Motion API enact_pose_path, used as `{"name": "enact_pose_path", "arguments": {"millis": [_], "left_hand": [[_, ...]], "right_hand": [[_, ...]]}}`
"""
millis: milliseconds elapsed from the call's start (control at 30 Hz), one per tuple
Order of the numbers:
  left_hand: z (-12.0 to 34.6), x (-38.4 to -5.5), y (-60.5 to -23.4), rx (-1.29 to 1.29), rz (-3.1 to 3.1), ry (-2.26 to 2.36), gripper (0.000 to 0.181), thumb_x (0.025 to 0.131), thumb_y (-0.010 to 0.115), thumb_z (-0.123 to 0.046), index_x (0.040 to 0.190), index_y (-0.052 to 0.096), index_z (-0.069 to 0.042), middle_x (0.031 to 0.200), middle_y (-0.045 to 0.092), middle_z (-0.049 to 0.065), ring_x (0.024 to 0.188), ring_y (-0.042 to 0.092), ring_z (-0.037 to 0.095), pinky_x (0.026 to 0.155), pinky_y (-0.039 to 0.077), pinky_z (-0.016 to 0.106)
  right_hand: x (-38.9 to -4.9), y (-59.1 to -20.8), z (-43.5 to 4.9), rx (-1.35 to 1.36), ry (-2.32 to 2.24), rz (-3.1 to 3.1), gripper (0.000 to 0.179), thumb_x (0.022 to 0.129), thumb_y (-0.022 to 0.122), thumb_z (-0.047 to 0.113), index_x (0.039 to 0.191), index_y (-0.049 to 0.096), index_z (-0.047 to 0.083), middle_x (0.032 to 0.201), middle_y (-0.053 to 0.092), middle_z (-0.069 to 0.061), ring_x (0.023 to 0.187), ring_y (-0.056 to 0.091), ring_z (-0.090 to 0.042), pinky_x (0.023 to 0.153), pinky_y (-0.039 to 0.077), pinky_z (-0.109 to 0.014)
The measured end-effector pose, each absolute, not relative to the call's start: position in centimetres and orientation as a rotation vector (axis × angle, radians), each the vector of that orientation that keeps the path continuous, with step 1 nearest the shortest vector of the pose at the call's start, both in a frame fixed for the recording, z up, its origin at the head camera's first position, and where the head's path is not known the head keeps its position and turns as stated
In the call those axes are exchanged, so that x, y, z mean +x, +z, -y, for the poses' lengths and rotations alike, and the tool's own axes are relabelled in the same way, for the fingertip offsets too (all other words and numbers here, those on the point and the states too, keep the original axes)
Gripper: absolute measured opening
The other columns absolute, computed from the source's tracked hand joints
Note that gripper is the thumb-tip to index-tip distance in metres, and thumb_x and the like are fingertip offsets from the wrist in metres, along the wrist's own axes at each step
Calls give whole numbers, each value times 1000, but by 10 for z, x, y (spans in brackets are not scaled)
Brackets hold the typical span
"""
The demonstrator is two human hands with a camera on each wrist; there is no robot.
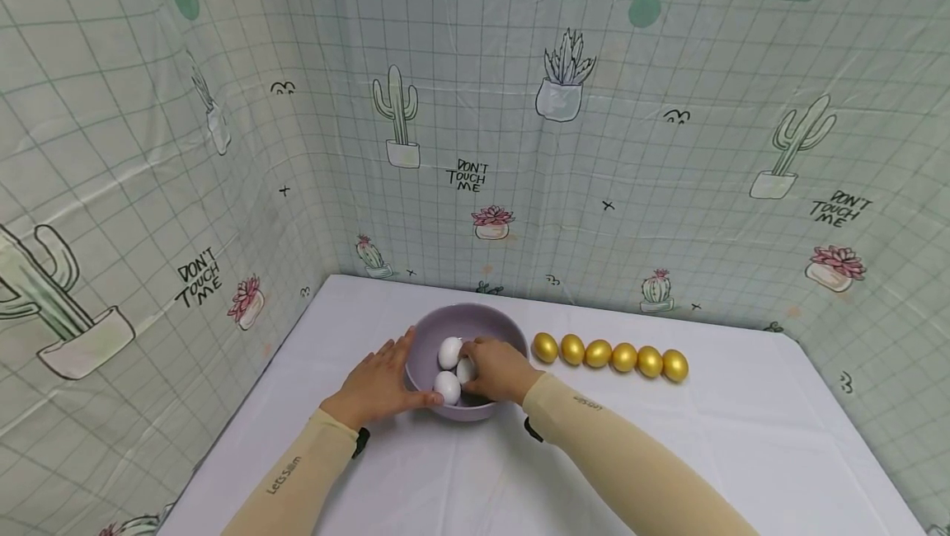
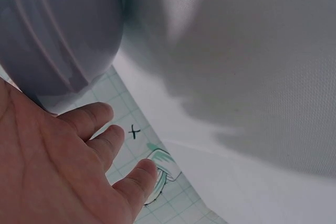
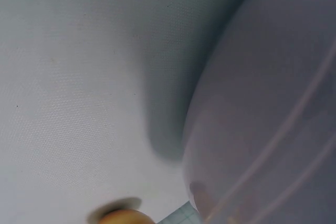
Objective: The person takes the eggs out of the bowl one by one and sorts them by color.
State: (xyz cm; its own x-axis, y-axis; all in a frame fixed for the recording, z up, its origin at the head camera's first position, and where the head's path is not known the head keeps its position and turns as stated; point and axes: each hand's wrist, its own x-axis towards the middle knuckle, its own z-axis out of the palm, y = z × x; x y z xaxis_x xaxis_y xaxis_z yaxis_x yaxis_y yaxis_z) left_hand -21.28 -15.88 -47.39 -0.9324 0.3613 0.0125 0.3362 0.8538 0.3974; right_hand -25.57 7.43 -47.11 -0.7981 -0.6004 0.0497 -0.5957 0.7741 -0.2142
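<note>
A purple bowl (image 1: 425,346) stands on the white table with white eggs inside. My right hand (image 1: 499,369) reaches over its right side and grips one white egg (image 1: 465,370), partly covered by the fingers. Two more white eggs, the upper egg (image 1: 450,352) and the lower egg (image 1: 447,387), lie just left of those fingers. Against the bowl's left side rests my left hand (image 1: 378,383), its thumb at the front rim and its fingers spread. The left wrist view shows these loosely extended fingers (image 2: 137,182) beside the bowl's outer wall (image 2: 63,30). The right wrist view hides the right hand behind the bowl (image 3: 262,108).
Several gold eggs (image 1: 598,353) stand in a row right of the bowl; one gold egg (image 3: 126,217) peeks in at the bottom of the right wrist view. Cactus-print cloth (image 1: 475,107) hangs behind and beside the white-covered table (image 1: 668,445).
</note>
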Motion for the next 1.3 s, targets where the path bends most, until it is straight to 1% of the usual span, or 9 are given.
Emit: {"name": "enact_pose_path", "arguments": {"millis": [333,567,800,933,1100,1300], "left_hand": [[159,-213,-474,560,-2965,612,121,78,67,-74,158,15,1,158,31,22,143,30,42,111,28,58],[159,-214,-476,569,-2965,612,121,78,66,-75,158,15,1,158,30,21,143,30,42,111,28,58],[159,-214,-475,571,-2968,617,123,77,66,-76,158,16,1,158,30,21,142,31,43,111,28,58],[159,-214,-475,571,-2970,625,123,77,67,-76,158,17,2,157,31,22,142,31,43,111,29,57],[159,-213,-473,559,-2967,635,124,76,67,-76,158,17,1,156,33,23,142,31,43,112,28,57],[158,-213,-473,546,-2964,644,125,75,68,-77,158,17,0,156,33,23,142,31,42,112,27,56]], "right_hand": [[-257,-474,-75,-986,-416,-2914,41,79,84,22,114,67,8,99,67,-1,88,62,-15,82,51,-31],[-256,-469,-76,-961,-410,-2903,45,79,84,23,117,66,6,102,68,-3,89,62,-15,83,52,-31],[-255,-452,-80,-979,-431,-2932,45,80,82,23,119,66,7,107,69,-5,95,64,-21,86,51,-36],[-255,-440,-86,-1000,-472,-2949,44,80,80,22,120,65,8,112,68,-7,100,64,-23,88,51,-37],[-256,-428,-100,-1022,-561,-2974,47,80,79,20,123,64,9,119,66,-7,103,64,-24,87,52,-39],[-256,-418,-123,-1016,-659,-3006,48,81,78,19,126,64,11,121,64,-6,96,63,-18,81,52,-34]]}}
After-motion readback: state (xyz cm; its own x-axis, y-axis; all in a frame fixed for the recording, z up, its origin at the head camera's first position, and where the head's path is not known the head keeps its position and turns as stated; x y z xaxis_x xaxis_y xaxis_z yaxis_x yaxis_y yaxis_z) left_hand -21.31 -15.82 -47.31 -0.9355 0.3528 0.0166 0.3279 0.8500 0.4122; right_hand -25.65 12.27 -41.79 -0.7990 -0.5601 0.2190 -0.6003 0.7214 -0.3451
